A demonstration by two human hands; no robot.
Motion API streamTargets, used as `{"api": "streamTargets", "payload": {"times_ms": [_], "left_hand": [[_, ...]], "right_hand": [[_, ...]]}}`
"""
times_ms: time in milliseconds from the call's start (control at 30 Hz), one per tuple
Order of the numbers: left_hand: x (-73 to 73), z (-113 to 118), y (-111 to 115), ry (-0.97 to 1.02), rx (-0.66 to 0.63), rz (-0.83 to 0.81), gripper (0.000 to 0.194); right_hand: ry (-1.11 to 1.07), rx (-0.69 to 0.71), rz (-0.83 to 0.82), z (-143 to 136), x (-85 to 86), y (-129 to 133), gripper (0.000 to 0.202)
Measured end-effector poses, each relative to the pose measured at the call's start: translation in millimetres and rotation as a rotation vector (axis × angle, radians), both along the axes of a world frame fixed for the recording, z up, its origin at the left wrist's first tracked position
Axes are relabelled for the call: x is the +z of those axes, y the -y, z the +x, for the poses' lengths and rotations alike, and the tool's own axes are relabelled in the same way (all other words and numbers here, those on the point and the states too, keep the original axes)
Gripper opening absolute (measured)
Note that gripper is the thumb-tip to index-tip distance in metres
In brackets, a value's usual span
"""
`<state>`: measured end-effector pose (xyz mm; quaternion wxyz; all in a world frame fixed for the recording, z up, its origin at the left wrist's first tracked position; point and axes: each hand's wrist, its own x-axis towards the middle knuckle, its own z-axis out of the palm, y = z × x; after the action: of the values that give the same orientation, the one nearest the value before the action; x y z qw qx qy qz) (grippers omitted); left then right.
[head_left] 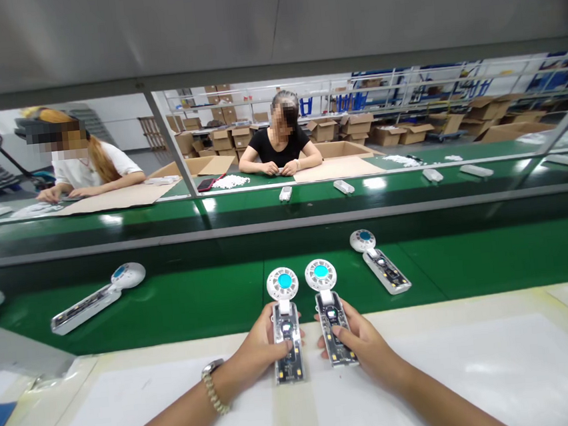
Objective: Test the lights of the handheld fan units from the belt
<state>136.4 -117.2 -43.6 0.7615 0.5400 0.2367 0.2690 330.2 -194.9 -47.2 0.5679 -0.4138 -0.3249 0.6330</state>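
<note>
Two white devices with round heads, blue centres and clear bodies showing circuit boards are held upright side by side, slightly apart. My left hand grips the left device, its thumb on the board. Around the right device my right hand is closed, thumb also on the board. Both heads reach over the near edge of the green belt. On that belt lie a similar device to the left and another to the right.
A white worktop lies under my forearms. Behind a metal rail, white housings rest on a farther green belt. Two people sit across, beside cardboard sheets. A metal post stands at left.
</note>
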Motion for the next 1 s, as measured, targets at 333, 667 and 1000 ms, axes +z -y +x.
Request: {"api": "streamTargets", "payload": {"times_ms": [333, 667, 1000], "left_hand": [[5.7, 1.7, 2.7, -0.021, 0.043, -0.051, 0.06], [7.1, 1.1, 2.7, -0.035, 0.049, -0.043, 0.06], [3.2, 1.5, 3.2, -0.044, 0.067, -0.021, 0.056]], "right_hand": [[0.002, -0.017, -0.002, -1.5, 2.6, 1.3, 0.059], [0.0, -0.044, -0.02, -2.3, 1.3, 1.1, 0.065], [0.053, 0.023, -0.025, 0.6, 1.7, 3.0, 0.074]]}}
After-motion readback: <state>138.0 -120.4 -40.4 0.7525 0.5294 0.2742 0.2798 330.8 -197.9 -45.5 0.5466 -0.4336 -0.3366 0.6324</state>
